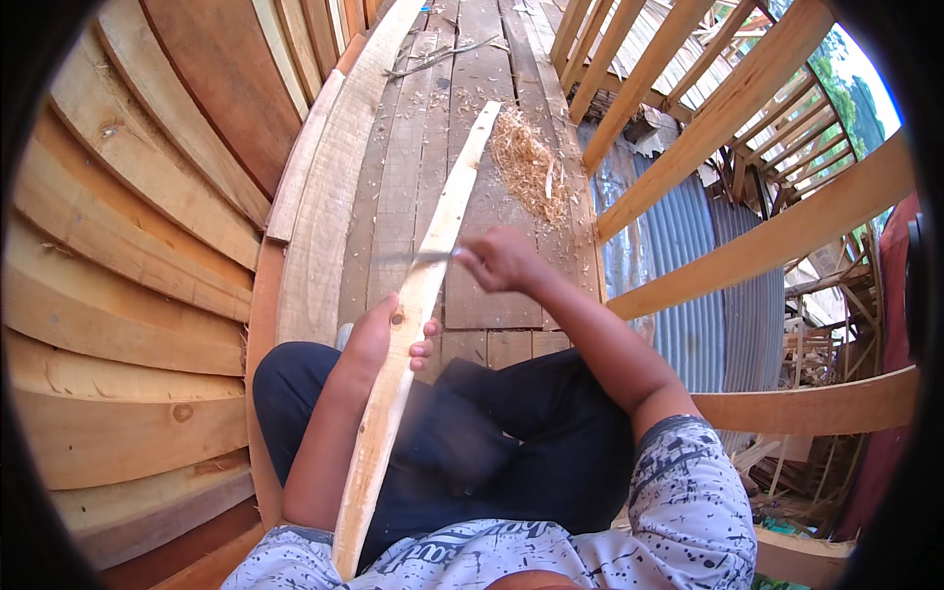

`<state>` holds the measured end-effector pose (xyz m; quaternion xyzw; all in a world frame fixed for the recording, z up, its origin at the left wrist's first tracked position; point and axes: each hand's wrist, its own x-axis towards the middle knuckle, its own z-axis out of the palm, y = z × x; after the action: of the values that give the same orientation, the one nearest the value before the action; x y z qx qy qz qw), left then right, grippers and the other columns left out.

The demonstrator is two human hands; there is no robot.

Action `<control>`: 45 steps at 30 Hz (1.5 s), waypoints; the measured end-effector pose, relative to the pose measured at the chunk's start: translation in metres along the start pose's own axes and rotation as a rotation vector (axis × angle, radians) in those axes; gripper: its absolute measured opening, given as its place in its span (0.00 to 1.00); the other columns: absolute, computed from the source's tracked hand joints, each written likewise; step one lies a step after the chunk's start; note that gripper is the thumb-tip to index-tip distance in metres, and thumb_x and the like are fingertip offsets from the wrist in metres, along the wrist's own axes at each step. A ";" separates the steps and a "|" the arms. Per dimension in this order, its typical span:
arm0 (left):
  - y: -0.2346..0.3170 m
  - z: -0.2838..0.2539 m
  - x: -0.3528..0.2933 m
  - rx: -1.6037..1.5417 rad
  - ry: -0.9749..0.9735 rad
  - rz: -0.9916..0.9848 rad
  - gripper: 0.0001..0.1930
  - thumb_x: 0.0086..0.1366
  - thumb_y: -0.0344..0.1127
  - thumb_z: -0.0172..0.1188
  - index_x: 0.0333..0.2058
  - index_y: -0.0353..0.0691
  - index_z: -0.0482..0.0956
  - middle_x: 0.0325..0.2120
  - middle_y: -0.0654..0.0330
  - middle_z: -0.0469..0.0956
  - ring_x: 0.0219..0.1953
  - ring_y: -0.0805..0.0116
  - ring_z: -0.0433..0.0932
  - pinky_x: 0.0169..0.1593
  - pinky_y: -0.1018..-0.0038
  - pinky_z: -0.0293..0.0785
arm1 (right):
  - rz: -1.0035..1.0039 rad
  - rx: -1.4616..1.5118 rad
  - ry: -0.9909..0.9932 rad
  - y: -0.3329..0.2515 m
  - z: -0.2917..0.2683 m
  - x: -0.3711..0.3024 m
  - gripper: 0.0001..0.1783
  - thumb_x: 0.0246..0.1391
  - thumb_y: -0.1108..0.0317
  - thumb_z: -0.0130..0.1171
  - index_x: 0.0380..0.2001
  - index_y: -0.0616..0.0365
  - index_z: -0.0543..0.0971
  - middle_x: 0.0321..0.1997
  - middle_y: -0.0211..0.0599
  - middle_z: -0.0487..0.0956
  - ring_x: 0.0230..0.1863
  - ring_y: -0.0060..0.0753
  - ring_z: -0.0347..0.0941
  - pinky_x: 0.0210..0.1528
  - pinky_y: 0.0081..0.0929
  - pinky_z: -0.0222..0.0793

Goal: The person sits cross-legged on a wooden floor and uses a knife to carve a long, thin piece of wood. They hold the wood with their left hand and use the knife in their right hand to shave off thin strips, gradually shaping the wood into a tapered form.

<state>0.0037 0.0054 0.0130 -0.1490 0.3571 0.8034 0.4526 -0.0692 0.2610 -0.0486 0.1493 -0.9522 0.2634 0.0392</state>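
Note:
A long, pale wooden strip (381,433) slants from my lap up to its narrow tip beyond my hands, with small dark knots along it. My left hand (370,334) is closed around its middle; the thumb side lies at the left edge and the fingertips curl over the right edge. Just beyond that grip, a thin knife blade (427,258), smeared by motion, crosses the strip's face. My right hand (501,260) is a closed fist at the blade's right end, and the handle is hidden inside it.
A heap of wood shavings (528,162) lies on the plank floor (393,197), right of the strip's tip. Board walling (128,265) rises on my left. A wooden slat railing (728,270) stands on my right, with corrugated metal sheets (678,285) below it.

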 end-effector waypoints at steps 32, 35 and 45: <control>0.003 -0.003 -0.012 -0.014 0.027 0.016 0.21 0.76 0.49 0.30 0.49 0.39 0.65 0.28 0.55 0.70 0.19 0.70 0.64 0.22 0.75 0.65 | -0.150 0.034 -0.119 -0.018 -0.013 -0.003 0.23 0.63 0.54 0.50 0.23 0.61 0.78 0.22 0.54 0.78 0.25 0.59 0.75 0.32 0.52 0.70; 0.007 -0.008 -0.004 -0.150 0.001 0.033 0.21 0.76 0.49 0.30 0.50 0.41 0.65 0.28 0.56 0.68 0.19 0.71 0.63 0.21 0.76 0.63 | -0.075 0.058 -0.038 -0.016 -0.011 -0.004 0.21 0.62 0.55 0.50 0.22 0.59 0.76 0.18 0.53 0.75 0.22 0.59 0.74 0.28 0.50 0.67; 0.019 -0.009 -0.003 -0.167 0.089 0.099 0.18 0.74 0.50 0.38 0.48 0.41 0.65 0.26 0.60 0.65 0.18 0.77 0.61 0.17 0.82 0.61 | -0.180 0.050 0.001 -0.065 -0.013 -0.015 0.19 0.60 0.58 0.52 0.18 0.56 0.73 0.14 0.50 0.71 0.20 0.57 0.72 0.23 0.48 0.65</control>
<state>-0.0117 -0.0091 0.0167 -0.2038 0.3157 0.8443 0.3819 -0.0347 0.2185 -0.0079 0.2351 -0.9280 0.2828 0.0596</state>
